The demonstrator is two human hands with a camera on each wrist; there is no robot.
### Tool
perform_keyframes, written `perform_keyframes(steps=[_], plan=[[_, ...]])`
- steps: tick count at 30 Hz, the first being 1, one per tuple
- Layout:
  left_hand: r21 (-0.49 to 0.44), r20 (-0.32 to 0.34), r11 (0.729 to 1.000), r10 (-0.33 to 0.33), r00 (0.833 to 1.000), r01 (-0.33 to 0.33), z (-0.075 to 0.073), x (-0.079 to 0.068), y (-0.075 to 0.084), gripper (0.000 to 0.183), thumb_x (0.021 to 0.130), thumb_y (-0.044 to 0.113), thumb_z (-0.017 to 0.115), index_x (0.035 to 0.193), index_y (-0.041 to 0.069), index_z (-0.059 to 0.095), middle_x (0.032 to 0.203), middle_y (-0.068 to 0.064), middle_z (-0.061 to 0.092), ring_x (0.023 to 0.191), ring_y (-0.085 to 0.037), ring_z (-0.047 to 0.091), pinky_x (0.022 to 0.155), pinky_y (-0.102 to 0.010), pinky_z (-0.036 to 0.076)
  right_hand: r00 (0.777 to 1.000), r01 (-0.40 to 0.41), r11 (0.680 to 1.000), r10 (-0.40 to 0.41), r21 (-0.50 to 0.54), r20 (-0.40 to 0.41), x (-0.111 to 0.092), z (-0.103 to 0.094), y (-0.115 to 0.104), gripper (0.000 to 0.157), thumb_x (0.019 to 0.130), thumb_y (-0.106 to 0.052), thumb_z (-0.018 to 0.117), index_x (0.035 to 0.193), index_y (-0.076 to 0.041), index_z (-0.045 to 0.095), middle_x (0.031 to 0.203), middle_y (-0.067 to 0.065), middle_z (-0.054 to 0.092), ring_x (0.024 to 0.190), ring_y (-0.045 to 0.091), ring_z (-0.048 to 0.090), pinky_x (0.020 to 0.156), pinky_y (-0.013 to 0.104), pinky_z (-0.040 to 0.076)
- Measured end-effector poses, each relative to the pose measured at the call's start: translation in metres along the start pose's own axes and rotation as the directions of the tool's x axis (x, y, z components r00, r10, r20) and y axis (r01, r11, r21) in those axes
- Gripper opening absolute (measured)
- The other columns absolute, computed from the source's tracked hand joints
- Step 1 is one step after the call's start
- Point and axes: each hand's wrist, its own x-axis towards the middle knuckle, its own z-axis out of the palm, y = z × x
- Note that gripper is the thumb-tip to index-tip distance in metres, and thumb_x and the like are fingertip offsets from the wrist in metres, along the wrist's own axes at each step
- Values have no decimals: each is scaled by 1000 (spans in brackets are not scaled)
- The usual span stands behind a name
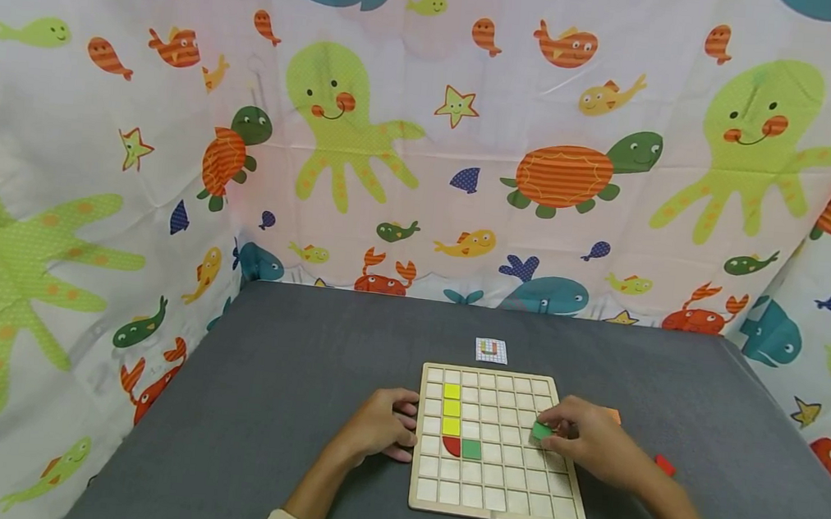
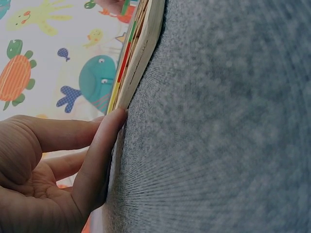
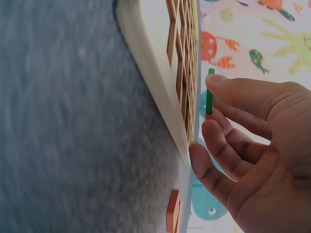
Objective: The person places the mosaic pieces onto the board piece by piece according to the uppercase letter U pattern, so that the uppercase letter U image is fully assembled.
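A wooden grid board (image 1: 545, 479) lies on the grey table. In its left part, several yellow square tiles (image 1: 452, 408) form a column, with a red rounded tile (image 1: 452, 446) below them and a green square tile (image 1: 471, 449) beside the red one. My right hand (image 1: 596, 440) pinches another green tile (image 3: 210, 92) between thumb and fingers, above the board's right side; the right wrist view shows it edge-on. Against the board's left edge, the fingers of my left hand (image 1: 379, 425) rest, fairly straight, touching the rim (image 2: 141, 63).
Behind the board lies a small card (image 1: 491, 350) printed with a grid pattern. To the right are an orange piece (image 1: 614, 415), partly hidden by the right hand, and a red piece (image 1: 664, 465). A curtain (image 1: 469, 157) printed with sea animals borders the grey table (image 1: 288, 364).
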Motion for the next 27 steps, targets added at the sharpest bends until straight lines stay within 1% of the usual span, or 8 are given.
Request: perform_keyframes(steps=[3, 6, 9, 14, 18, 21, 27], plan=[[1, 0, 1000, 2, 1000, -2, 0, 0, 0, 67, 81, -18, 72, 145, -7, 56, 123, -20, 59, 102, -26, 68, 62, -41, 68, 999, 29, 999, -29, 32, 21, 1, 5, -3, 28, 94, -21, 81, 118, -6, 76, 102, 1, 64, 87, 4, 55, 72, 23, 53], [3, 0, 1000, 2, 1000, -2, 0, 1, 0, 66, 81, -18, 72, 145, -7, 57, 123, -20, 59, 103, -26, 68, 62, -41, 68, 998, 50, 998, -52, 43, 36, 3, 9, -7, 26, 94, -20, 82, 116, -7, 76, 102, 0, 64, 87, 3, 55, 72, 23, 53], [3, 0, 1000, 1, 1000, -1, 0, 1, 0, 66, 81, -18, 72, 145, -7, 57, 123, -20, 59, 102, -26, 67, 62, -40, 68, 997, 55, 997, -57, 45, 48, 5, 12, -13, 26, 93, -19, 83, 115, -8, 76, 101, 0, 64, 87, 4, 55, 72, 23, 53], [2, -3, 1000, -2, 1000, 2, 1, 1, 0, 66, 81, -18, 72, 144, -7, 57, 122, -20, 59, 101, -25, 67, 62, -40, 68, 995, 77, 996, -79, 35, 60, 8, 17, -19, 27, 92, -22, 83, 115, -9, 77, 101, -2, 66, 87, 2, 57, 72, 24, 55], [8, -5, 1000, -4, 1000, 4, 0, 1, 1, 66, 81, -18, 73, 145, -7, 57, 122, -20, 59, 101, -25, 67, 62, -40, 68, 992, 100, 994, -103, 44, 78, 11, 21, -25, 30, 93, -26, 84, 116, -9, 77, 101, -3, 66, 86, 2, 56, 70, 24, 53], [12, -3, 1000, -8, 1000, 8, 0, 1, 1, 66, 82, -18, 73, 145, -6, 57, 123, -19, 60, 101, -25, 68, 62, -40, 68, 990, 101, 994, -105, 47, 96, 13, 24, -30, 32, 92, -27, 84, 117, -8, 77, 100, -3, 65, 84, 2, 55, 69, 24, 53], [13, -3, 1000, -9, 1000, 9, 0, 1, 0, 66, 82, -18, 73, 145, -6, 57, 123, -19, 60, 101, -25, 68, 63, -40, 68, 988, 92, 996, -93, 19, 120, 17, 28, -33, 30, 92, -25, 84, 117, -9, 78, 100, -5, 65, 85, 6, 57, 70, 23, 52]])
